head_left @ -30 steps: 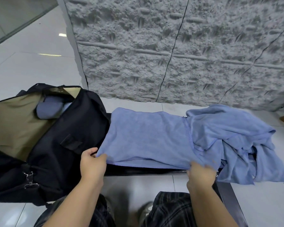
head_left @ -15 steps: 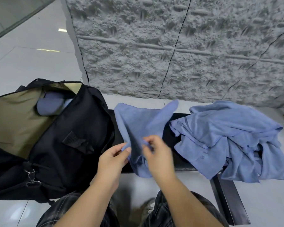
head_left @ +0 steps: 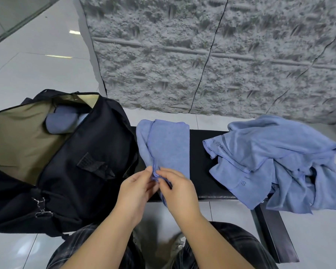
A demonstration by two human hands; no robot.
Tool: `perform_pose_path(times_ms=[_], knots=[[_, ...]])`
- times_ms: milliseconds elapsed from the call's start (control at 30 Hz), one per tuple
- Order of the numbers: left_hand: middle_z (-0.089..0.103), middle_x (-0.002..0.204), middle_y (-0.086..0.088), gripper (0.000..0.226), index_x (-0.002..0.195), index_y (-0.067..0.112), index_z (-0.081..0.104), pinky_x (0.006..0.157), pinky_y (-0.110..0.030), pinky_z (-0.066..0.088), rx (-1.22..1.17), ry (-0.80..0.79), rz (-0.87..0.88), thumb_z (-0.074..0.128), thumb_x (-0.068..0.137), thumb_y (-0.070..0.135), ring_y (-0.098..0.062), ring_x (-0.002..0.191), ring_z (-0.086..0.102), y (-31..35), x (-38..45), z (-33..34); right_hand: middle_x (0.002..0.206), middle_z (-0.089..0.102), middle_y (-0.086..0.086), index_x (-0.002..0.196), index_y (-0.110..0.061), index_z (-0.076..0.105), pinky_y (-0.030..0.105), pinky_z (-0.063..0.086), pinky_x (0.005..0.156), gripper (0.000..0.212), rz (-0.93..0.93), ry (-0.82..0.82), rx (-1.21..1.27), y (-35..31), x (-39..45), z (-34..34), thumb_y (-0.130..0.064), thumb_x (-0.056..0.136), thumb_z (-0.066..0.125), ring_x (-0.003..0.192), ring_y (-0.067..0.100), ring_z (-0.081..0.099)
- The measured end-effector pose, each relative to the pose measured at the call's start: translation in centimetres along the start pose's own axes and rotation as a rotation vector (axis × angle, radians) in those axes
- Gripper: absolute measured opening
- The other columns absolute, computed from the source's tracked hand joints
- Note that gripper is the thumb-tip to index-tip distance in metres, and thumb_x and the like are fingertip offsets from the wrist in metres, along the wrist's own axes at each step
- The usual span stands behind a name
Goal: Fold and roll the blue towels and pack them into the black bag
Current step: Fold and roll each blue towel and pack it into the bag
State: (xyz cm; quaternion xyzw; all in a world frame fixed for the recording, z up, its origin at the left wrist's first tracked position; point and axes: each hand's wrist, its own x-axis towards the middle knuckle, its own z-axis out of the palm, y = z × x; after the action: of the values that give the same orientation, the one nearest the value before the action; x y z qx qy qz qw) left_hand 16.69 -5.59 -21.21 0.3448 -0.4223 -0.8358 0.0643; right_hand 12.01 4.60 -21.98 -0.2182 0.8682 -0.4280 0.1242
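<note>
Folded towel (head_left: 168, 146) laid lengthwise across the black surface (head_left: 200, 164), near end pinched by both hands: left hand (head_left: 137, 191) and right hand (head_left: 177, 191) gripping its hemmed corners together. Just left, touching it, black bag (head_left: 70, 171) lying open with a rolled towel (head_left: 61, 122) inside against tan lining. Farther right, apart, loose towel pile (head_left: 279, 164) draped over the surface edge.
</note>
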Motion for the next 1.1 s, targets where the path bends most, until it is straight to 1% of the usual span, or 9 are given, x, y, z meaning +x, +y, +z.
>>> perform_pose_path(times_ms=[100,233,367,433,533,700,867,1000,1100], knots=[[0.071,0.089,-0.017,0.02,0.096,-0.002,0.063,0.076,-0.028,0.052,0.059,0.011,0.038,0.059,0.089,0.016,-0.019,0.081,0.07,0.0,0.0,0.0,0.121,0.062,-0.012,0.117,-0.022,0.067,0.019,0.047,0.088,0.027,-0.063,-0.026,-0.086,-0.3,-0.2,0.1,-0.018,0.095,0.052,0.107,0.002,0.056],[0.065,0.092,-0.026,0.015,0.103,-0.003,0.057,0.084,-0.033,0.053,0.071,0.045,0.09,0.057,0.091,0.007,-0.025,0.085,0.068,0.2,0.0,0.0,0.112,0.062,-0.015,0.115,-0.025,0.064,0.023,0.049,0.082,0.025,-0.032,-0.015,-0.093,-0.5,-0.2,-0.4,-0.022,0.093,0.053,0.101,0.004,0.057],[0.056,0.068,-0.008,0.023,0.11,0.014,0.057,0.074,-0.026,0.055,0.082,0.02,0.158,0.054,0.091,0.001,-0.017,0.076,0.065,1.1,-0.3,0.5,0.105,0.062,-0.014,0.113,-0.022,0.061,0.018,0.045,0.079,0.023,0.045,0.043,-0.078,-0.6,0.0,-1.2,-0.025,0.091,0.056,0.096,0.005,0.057],[0.06,0.075,-0.008,0.024,0.108,0.016,0.062,0.069,-0.02,0.054,0.082,0.003,0.16,0.052,0.092,0.001,-0.015,0.078,0.066,1.5,-0.5,0.7,0.103,0.062,-0.015,0.111,-0.021,0.062,0.016,0.043,0.078,0.022,0.055,0.046,-0.058,-0.9,0.1,-1.6,-0.028,0.092,0.054,0.095,0.004,0.056],[0.068,0.086,-0.01,0.021,0.096,0.012,0.068,0.072,-0.024,0.053,0.156,-0.031,0.163,0.051,0.093,0.001,-0.017,0.082,0.067,2.1,-0.8,1.1,0.099,0.064,-0.01,0.107,-0.021,0.063,0.021,0.044,0.074,0.019,0.074,0.074,-0.136,-1.1,0.5,-2.2,-0.025,0.091,0.053,0.091,0.009,0.056],[0.06,0.073,-0.004,0.021,0.094,0.009,0.067,0.066,-0.023,0.053,0.106,-0.044,0.199,0.048,0.094,0.0,-0.01,0.066,0.058,4.1,-0.5,2.5,0.097,0.063,-0.001,0.101,-0.017,0.063,0.036,0.048,0.073,0.025,0.219,0.145,-0.179,0.2,1.9,-3.8,-0.005,0.081,0.055,0.091,0.022,0.059],[0.065,0.089,-0.006,0.024,0.089,0.018,0.069,0.065,-0.022,0.049,0.226,0.004,0.284,0.05,0.093,0.003,-0.012,0.076,0.057,7.3,1.0,3.2,0.109,0.062,0.001,0.12,-0.017,0.055,0.029,0.047,0.074,0.036,0.445,0.157,-0.124,0.6,3.1,-7.7,-0.009,0.084,0.054,0.091,0.02,0.059],[0.064,0.09,-0.005,0.024,0.089,0.017,0.069,0.061,-0.021,0.049,0.2,0.026,0.314,0.049,0.094,0.005,-0.012,0.07,0.056,9.9,1.2,4.9,0.081,0.063,0.002,0.095,-0.019,0.056,0.046,0.057,0.073,0.025,0.488,0.154,0.144,-2.3,5.2,-10.2,0.0,0.079,0.05,0.072,0.026,0.064],[0.064,0.08,-0.001,0.023,0.092,0.016,0.068,0.059,-0.02,0.048,0.13,0.036,0.375,0.047,0.095,0.006,-0.011,0.065,0.057,12.7,0.7,6.1,0.08,0.061,0.001,0.079,-0.023,0.053,0.034,0.057,0.069,0.023,0.34,0.255,0.19,-5.7,6.2,-12.4,0.0,0.078,0.055,0.067,0.022,0.059]])
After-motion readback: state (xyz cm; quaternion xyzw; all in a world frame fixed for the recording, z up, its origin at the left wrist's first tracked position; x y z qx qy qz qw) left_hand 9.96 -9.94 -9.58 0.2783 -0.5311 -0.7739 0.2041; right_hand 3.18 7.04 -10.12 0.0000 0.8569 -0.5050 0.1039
